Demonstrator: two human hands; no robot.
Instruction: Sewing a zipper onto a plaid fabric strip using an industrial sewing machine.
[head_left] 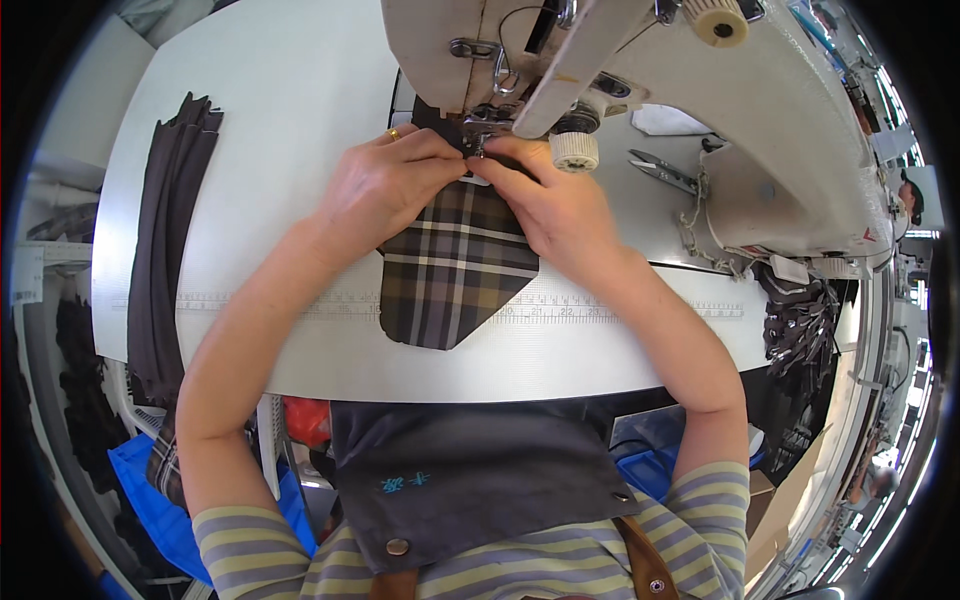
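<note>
Sewing machine head [745, 110] looms nearest, filling the top & upper right of the frame, w/ both hands working at its presser foot [482, 130]. Step in hand is prob. lining up an edge for stitching: L hand [385, 185] (ring on one finger) has thumb & fingertips pinched together, R hand [560, 205] likewise, both seemingly on the plaid piece's [460, 270] top edge, tho the tips hide exactly what's gripped. Next move prob. calls for holding that edge flat & guiding it under the foot, fingertips kept clear of the needle area. Plaid piece lies on the white bench [300, 350], approx. center frame, running down from the hands: brown/black/grey checks w/ pale lines, rounded lower-left corner, slanted lower-right side, mostly flat. Darker cloth [430, 118] shows by the foot, just above L hand; can't tell if it's joined on. Snips [665, 172] lie upper right, dark strips [165, 250] far left.
</note>
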